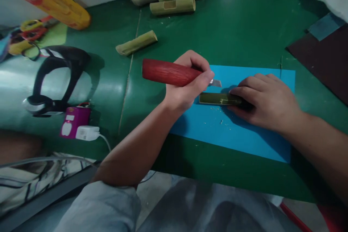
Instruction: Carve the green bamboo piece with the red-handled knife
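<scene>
My left hand (187, 79) is closed around a carving knife (171, 72) with a thick red wooden handle. Its short metal blade points right, just above a piece of bamboo (214, 98); I cannot tell whether they touch. My right hand (263, 98) grips the bamboo's right end, covering that part. Pale scratch marks show on the bamboo's dark green skin. Beneath lies a blue sheet (252, 137), with small shavings scattered on it near the bamboo.
A short bamboo piece (137, 43) lies beyond my left hand. Several notched bamboo tubes (172, 6) lie at the back. On the left are a black head strap (69, 79), a purple box with a white plug (77, 119), scissors (34, 32) and a yellow-red bottle (51, 0).
</scene>
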### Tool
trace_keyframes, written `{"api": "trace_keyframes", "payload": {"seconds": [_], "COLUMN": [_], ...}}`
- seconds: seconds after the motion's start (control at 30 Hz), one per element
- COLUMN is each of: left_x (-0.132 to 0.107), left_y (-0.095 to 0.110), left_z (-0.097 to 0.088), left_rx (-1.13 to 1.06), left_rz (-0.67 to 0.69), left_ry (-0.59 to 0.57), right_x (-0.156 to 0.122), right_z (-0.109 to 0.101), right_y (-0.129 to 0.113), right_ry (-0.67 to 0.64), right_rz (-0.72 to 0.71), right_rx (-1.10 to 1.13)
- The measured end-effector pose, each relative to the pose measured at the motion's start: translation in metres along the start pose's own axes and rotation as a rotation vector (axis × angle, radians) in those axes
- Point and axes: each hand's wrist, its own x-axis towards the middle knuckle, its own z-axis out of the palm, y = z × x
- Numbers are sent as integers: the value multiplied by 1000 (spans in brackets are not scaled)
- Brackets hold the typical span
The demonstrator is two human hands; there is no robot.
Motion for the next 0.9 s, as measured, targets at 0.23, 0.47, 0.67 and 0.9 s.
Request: {"api": "trace_keyframes", "payload": {"seconds": [0.23, 0.47, 0.67, 0.9], "left_x": [-10, -11, -11, -9], "left_y": [-15, -20, -34, -31], "left_z": [6, 18, 21, 20], "left_rx": [38, 44, -41, -49], "left_rz": [218, 246, 283, 265], "left_ry": [-5, 17, 80, 202], "right_x": [-1, -2, -3, 1], "right_z": [-4, -5, -6, 3], "right_y": [-2, -5, -1, 6], "right_ry": [82, 279, 441, 369], "right_rz": [-51, -9, 161, 161], "right_rx": [17, 110, 11, 49]}}
